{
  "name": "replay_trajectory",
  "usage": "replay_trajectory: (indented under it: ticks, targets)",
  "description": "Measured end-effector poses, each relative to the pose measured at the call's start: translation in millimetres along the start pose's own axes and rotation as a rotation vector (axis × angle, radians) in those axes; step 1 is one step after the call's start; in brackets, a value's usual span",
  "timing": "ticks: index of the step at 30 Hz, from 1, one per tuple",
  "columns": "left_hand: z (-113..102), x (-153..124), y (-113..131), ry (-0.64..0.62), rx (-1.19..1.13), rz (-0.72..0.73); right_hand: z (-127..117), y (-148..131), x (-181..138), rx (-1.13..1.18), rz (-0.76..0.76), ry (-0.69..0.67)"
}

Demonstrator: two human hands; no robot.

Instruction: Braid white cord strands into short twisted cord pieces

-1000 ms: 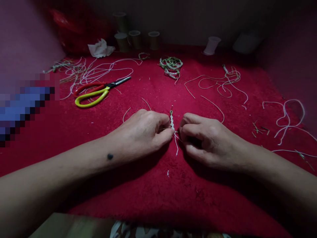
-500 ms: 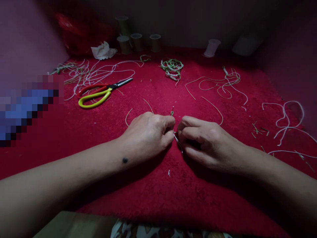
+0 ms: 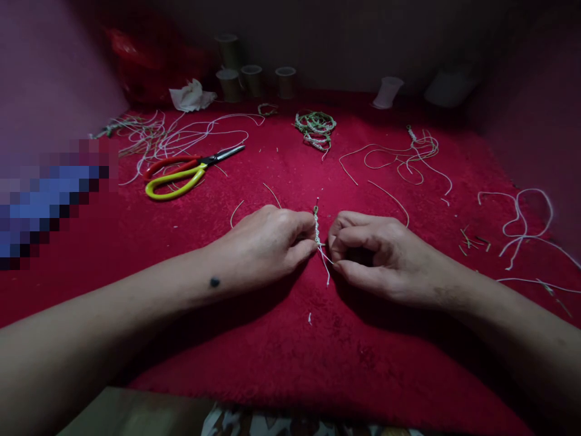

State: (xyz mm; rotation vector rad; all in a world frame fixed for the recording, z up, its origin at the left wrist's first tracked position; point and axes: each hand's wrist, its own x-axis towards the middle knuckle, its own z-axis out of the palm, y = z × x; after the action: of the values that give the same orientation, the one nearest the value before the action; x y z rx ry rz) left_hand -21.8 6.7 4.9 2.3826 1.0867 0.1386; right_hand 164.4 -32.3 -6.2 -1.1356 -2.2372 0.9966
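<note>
A short braided cord (image 3: 317, 229), white and green with a small loop at its far end, lies upright between my hands on the red cloth (image 3: 254, 345). My left hand (image 3: 284, 239) pinches its edge between thumb and fingers. Loose white strand ends (image 3: 325, 267) trail from the braid's near end. My right hand (image 3: 370, 254) is closed, its thumb and fingertip pinching one of these white strands. Thin olive cord tails (image 3: 394, 203) curve out from beyond both hands; their middle parts are hidden.
Scissors (image 3: 181, 175) with red and yellow handles lie at left, near tangled cords (image 3: 167, 136). Finished braids (image 3: 315, 124) are coiled at the back centre. Thread spools (image 3: 285, 83) and crumpled tissue (image 3: 193, 95) stand behind. More cords (image 3: 526, 224) and clippings (image 3: 469, 237) lie at right.
My left fingers have drawn slightly left, uncovering more of the braid. My right thumb and finger now pinch a white strand, pulled to the right. The view has shifted slightly.
</note>
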Motion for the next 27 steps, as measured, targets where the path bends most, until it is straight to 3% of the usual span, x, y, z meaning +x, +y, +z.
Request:
replay_trajectory:
  ticks: [6,14,23,27]
  targets:
    - [-7.6,-1.5,-2.9,-0.069,-0.033,0.107,-1.7,2.0,1.4,0.044,0.006,0.013]
    - [-1.7,-1.5,0.4,-0.025,0.016,0.053,-0.7,0.6,2.2,0.033,0.015,0.007]
    - [13.1,-2.7,1.3,0.151,0.154,0.015,2.2,-4.0,-0.2,0.002,0.001,-0.001]
    - [13.8,-2.5,3.5,0.154,0.149,0.004,4.7,-4.3,-0.7,-0.003,-0.041,0.012]
